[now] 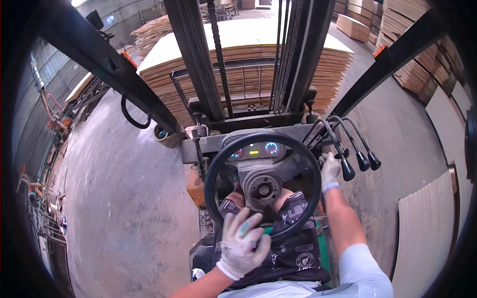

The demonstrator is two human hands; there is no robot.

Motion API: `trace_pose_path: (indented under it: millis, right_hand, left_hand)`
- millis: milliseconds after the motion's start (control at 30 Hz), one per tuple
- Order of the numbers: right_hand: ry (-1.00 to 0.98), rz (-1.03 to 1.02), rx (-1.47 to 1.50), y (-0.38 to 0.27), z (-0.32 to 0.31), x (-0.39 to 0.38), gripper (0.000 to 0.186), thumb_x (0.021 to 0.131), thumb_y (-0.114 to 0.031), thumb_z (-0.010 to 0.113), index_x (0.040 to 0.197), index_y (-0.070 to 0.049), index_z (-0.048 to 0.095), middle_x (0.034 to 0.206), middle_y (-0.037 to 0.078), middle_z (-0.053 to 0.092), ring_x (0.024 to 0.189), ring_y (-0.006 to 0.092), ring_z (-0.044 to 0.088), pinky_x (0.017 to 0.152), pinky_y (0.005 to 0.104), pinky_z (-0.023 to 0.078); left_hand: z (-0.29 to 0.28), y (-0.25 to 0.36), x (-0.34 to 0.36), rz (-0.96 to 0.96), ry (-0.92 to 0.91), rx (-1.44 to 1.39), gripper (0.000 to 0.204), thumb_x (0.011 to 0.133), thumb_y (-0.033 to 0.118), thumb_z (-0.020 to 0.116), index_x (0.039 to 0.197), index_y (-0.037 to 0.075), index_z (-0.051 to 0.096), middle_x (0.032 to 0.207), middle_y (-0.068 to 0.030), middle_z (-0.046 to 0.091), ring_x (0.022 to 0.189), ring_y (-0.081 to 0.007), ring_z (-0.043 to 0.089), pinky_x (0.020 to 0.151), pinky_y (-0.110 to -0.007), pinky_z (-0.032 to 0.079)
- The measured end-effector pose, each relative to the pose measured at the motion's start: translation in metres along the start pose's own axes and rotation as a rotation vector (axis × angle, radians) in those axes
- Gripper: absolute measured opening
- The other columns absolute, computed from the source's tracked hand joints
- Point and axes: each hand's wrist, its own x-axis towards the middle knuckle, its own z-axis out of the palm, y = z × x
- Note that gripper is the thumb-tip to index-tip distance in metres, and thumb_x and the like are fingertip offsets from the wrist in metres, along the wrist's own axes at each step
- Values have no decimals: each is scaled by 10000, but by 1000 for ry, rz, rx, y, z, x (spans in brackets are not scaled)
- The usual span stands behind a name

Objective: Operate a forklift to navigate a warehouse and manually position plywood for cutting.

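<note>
Wearing a white glove with coloured smudges, my left hand [242, 241] is raised over my lap at the lower rim of the black steering wheel [212, 191]. Its fingers are spread and hold nothing. My right hand [330, 168], also gloved, is to the right of the wheel, beside the black-knobbed control levers [349, 171]. Its fingers are curled at the edge of the dashboard; what they grip, if anything, is hidden. Behind the wheel, an instrument panel [254, 151] is lit. The forklift mast [196, 54] rises ahead.
A large stack of wood sheets [243, 54] stands right in front of the mast. More sheet stacks [410, 74] line the right side, with pale panels [425, 223] nearer. Concrete floor [124, 198] spreads to the left, bordered by metal equipment [49, 198] along the wall.
</note>
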Motion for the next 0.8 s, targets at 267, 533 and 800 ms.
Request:
trace_pose_path:
  millis: [267, 533, 800]
  right_hand:
    - [316, -67, 114, -12, 30, 15, 442, 1140, -479, 608, 1169, -83, 802, 1078, 71, 777, 977, 211, 731, 872, 355, 562]
    - [-151, -36, -297, -26, 13, -28, 619, 1162, -545, 574, 1263, 27, 786, 1172, 113, 790, 1029, 279, 735, 932, 410, 579]
    - [-648, -472, -723, -133, -92, -203, 254, 1124, -124, 672, 1279, 37, 792, 1162, 140, 846, 1031, 190, 804, 910, 315, 628]
  left_hand:
    - [104, 51, 108, 320, -124, -133, 177, 940, 184, 800, 1005, 29, 746, 1479, -251, 661, 1479, -524, 547, 1236, -694, 403]
    - [5, -49, 207, 155, 271, -123, 125, 960, 119, 816, 925, -1, 814, 1149, -235, 838, 1078, -358, 823, 988, -434, 630]
    - [-47, -51, 18, -64, 282, 26, 106, 892, -5, 777, 896, 76, 709, 1310, -170, 781, 1402, -508, 636, 1212, -657, 441]
